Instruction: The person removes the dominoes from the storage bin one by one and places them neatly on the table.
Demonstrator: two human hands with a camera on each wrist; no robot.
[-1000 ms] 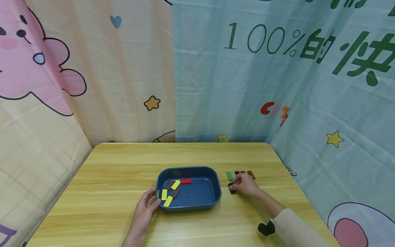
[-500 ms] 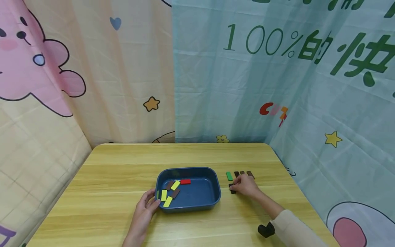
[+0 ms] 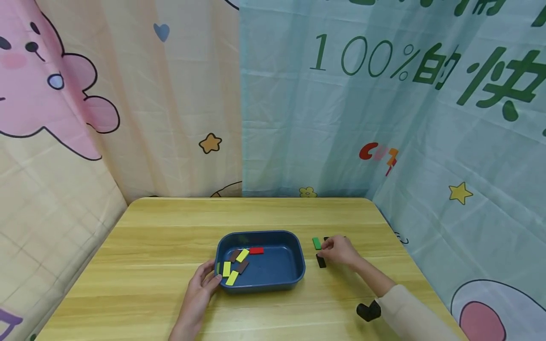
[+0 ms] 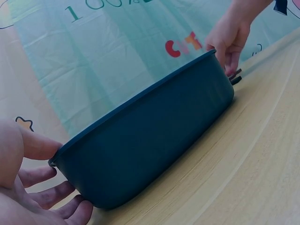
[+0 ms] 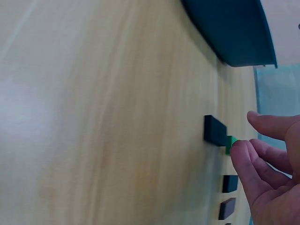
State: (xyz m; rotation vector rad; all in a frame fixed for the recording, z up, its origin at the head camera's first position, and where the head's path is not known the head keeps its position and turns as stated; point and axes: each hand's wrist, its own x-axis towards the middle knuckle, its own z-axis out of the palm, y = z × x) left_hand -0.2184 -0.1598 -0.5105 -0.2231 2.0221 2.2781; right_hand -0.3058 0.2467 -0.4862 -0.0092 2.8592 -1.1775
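My left hand [image 3: 200, 286] holds the left end of a dark blue basin [image 3: 273, 285], with the thumb at the rim and fingers against the outer wall, as the left wrist view [image 4: 42, 183] shows. My right hand [image 3: 340, 250] hovers by small flat blocks on the table. In the right wrist view its thumb and fingers [image 5: 248, 166] stand apart with nothing between them. A black block [image 5: 214, 131] lies nearest. A green block [image 3: 316, 243] is just beyond the fingertips. Another black block [image 5: 229, 183] and a brown block [image 5: 227, 209] are partly hidden by the hand in the head view.
Yellow blocks [image 3: 226, 269], brown blocks [image 3: 243, 266] and a red block [image 3: 256, 250] lie inside the basin, mostly toward its left. A black object [image 3: 368, 311] is at the right sleeve. Printed curtains [image 3: 307, 142] border the wooden table [image 3: 141, 265].
My right hand has let go of the near black block and shifted slightly away from me, over the far row. The block now lies in plain sight. My left hand and the basin have stayed put.
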